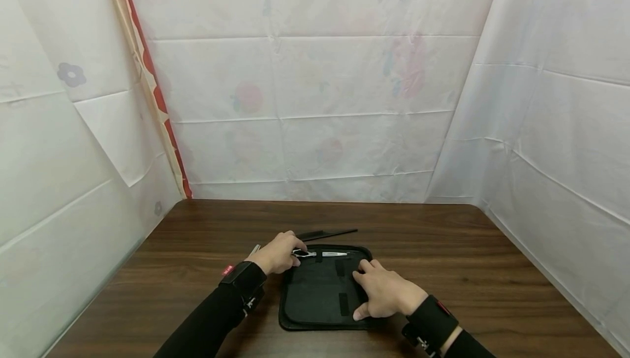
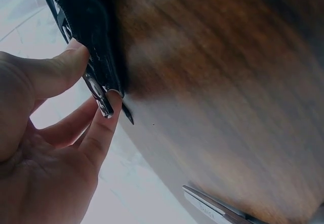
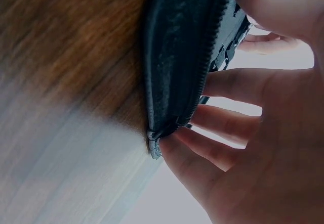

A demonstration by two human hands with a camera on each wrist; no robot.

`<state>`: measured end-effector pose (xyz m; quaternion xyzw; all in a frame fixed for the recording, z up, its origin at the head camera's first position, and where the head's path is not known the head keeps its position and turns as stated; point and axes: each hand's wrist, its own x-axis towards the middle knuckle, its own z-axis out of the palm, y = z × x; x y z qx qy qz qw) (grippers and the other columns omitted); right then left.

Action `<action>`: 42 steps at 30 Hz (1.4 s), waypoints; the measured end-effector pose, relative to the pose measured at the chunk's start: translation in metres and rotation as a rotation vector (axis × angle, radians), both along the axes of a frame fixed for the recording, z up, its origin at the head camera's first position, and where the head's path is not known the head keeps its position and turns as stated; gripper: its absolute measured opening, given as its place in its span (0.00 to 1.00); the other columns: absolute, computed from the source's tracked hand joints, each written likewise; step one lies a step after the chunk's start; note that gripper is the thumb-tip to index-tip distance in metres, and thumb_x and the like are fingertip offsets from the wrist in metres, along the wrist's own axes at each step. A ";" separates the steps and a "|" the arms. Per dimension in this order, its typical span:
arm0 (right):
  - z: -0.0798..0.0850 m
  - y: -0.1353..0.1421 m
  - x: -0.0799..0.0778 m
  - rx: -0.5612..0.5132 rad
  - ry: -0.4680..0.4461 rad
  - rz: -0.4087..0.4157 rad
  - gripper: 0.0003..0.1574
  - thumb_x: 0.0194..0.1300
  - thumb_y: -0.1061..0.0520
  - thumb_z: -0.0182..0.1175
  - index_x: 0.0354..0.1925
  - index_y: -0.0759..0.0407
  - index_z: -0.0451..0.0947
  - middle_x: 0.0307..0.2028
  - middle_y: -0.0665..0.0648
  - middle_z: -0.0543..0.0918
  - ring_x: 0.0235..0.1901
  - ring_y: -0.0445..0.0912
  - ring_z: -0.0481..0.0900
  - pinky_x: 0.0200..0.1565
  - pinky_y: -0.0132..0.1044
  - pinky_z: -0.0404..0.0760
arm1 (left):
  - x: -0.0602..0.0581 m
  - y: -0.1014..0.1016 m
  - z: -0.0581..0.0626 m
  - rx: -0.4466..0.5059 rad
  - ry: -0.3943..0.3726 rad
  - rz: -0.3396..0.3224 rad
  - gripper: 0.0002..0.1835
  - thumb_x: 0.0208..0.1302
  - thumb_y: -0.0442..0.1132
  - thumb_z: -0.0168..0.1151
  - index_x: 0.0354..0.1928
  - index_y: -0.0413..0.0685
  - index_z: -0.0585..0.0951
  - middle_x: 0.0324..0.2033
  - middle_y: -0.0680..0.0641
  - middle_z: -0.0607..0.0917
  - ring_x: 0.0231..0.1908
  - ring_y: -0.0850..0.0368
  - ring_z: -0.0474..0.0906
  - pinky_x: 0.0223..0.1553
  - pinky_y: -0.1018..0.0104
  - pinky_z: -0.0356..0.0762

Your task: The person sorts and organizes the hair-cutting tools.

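Observation:
A black zip case [image 1: 320, 298] lies opened out on the table. Along its far edge, a strap crosses a pair of silver scissors [image 1: 334, 254]. My left hand [image 1: 278, 253] is at the case's far left corner and pinches the scissors' handle end between thumb and fingers. In the left wrist view, the handle [image 2: 105, 105] juts past the corner, close to a fingertip. My right hand [image 1: 389, 289] rests on the case's right edge, thumb and fingers spread apart. In the right wrist view, fairly straight fingers [image 3: 228, 82] touch the zip edge [image 3: 206, 57].
Behind the case lies a black comb [image 1: 327, 234]. A silver tool [image 1: 255, 249] shows beside the left hand, mostly hidden by it in the head view; a lettered silver tool [image 2: 205, 206] lies low in the left wrist view. White sheets [image 1: 315, 79] enclose the brown table [image 1: 197, 270].

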<state>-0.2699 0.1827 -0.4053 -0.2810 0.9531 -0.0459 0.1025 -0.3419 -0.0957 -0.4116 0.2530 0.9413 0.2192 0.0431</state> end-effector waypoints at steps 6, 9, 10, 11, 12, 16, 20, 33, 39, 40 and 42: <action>0.001 0.000 0.000 -0.001 -0.001 0.005 0.53 0.56 0.34 0.73 0.69 0.63 0.72 0.59 0.58 0.71 0.58 0.54 0.70 0.49 0.48 0.79 | -0.002 0.000 0.001 -0.004 0.025 -0.022 0.17 0.62 0.26 0.69 0.52 0.43 0.86 0.51 0.40 0.80 0.61 0.36 0.71 0.60 0.44 0.73; 0.001 0.001 0.000 0.000 -0.004 0.007 0.52 0.57 0.34 0.73 0.69 0.63 0.72 0.59 0.58 0.71 0.58 0.54 0.70 0.50 0.48 0.79 | -0.002 -0.001 0.001 0.007 0.019 -0.027 0.17 0.62 0.26 0.69 0.52 0.43 0.86 0.51 0.40 0.80 0.62 0.35 0.71 0.61 0.44 0.72; 0.001 0.001 0.000 0.000 -0.004 0.007 0.52 0.57 0.34 0.73 0.69 0.63 0.72 0.59 0.58 0.71 0.58 0.54 0.70 0.50 0.48 0.79 | -0.001 -0.001 0.001 0.011 0.017 -0.029 0.17 0.62 0.25 0.69 0.53 0.43 0.86 0.51 0.40 0.80 0.62 0.35 0.71 0.61 0.44 0.72; 0.001 0.001 0.000 -0.001 -0.005 0.007 0.52 0.57 0.34 0.73 0.69 0.63 0.72 0.59 0.58 0.71 0.57 0.54 0.70 0.49 0.48 0.79 | -0.001 -0.002 0.001 0.017 0.015 -0.034 0.17 0.62 0.25 0.69 0.53 0.43 0.86 0.51 0.40 0.80 0.61 0.35 0.71 0.61 0.44 0.72; 0.001 0.001 0.001 -0.001 -0.006 0.007 0.52 0.57 0.34 0.73 0.69 0.63 0.72 0.58 0.58 0.71 0.57 0.54 0.70 0.49 0.48 0.79 | -0.001 -0.001 0.001 0.022 0.015 -0.037 0.17 0.62 0.25 0.69 0.53 0.42 0.86 0.51 0.40 0.80 0.61 0.36 0.71 0.60 0.44 0.72; 0.001 0.001 0.001 0.000 -0.006 0.006 0.52 0.57 0.34 0.72 0.69 0.63 0.72 0.58 0.57 0.71 0.57 0.53 0.69 0.49 0.47 0.79 | 0.000 0.002 0.002 0.024 0.012 -0.040 0.17 0.63 0.26 0.68 0.53 0.43 0.86 0.50 0.40 0.79 0.61 0.35 0.71 0.60 0.44 0.73; 0.000 0.000 0.000 0.001 -0.004 0.004 0.53 0.57 0.34 0.72 0.69 0.63 0.72 0.59 0.57 0.71 0.58 0.53 0.69 0.49 0.47 0.79 | -0.002 0.006 0.001 0.013 0.014 -0.038 0.16 0.63 0.27 0.68 0.53 0.43 0.86 0.50 0.41 0.79 0.61 0.36 0.71 0.60 0.45 0.73; -0.001 0.001 0.000 -0.002 0.000 0.005 0.53 0.56 0.34 0.73 0.69 0.63 0.72 0.59 0.57 0.71 0.58 0.53 0.69 0.49 0.47 0.79 | -0.003 0.009 0.000 0.004 0.050 -0.046 0.16 0.61 0.26 0.70 0.51 0.42 0.87 0.48 0.40 0.81 0.58 0.36 0.73 0.59 0.46 0.74; 0.000 0.002 0.001 -0.010 -0.001 0.004 0.53 0.57 0.35 0.73 0.69 0.64 0.72 0.59 0.57 0.71 0.58 0.53 0.69 0.50 0.47 0.79 | -0.003 0.011 0.000 0.013 0.043 -0.044 0.15 0.62 0.26 0.69 0.51 0.41 0.87 0.48 0.40 0.80 0.59 0.36 0.73 0.59 0.45 0.74; 0.000 0.002 0.001 -0.011 0.000 0.004 0.53 0.57 0.35 0.73 0.69 0.64 0.72 0.59 0.57 0.71 0.58 0.53 0.69 0.50 0.47 0.79 | -0.003 0.011 0.000 0.018 0.041 -0.045 0.15 0.63 0.26 0.69 0.52 0.41 0.86 0.48 0.40 0.80 0.59 0.36 0.73 0.59 0.45 0.73; 0.000 0.001 0.002 -0.012 0.002 0.004 0.53 0.57 0.35 0.73 0.69 0.64 0.72 0.59 0.57 0.71 0.58 0.53 0.69 0.50 0.47 0.79 | -0.003 0.011 0.000 0.022 0.039 -0.047 0.15 0.63 0.27 0.68 0.52 0.41 0.86 0.49 0.40 0.80 0.59 0.36 0.72 0.59 0.44 0.73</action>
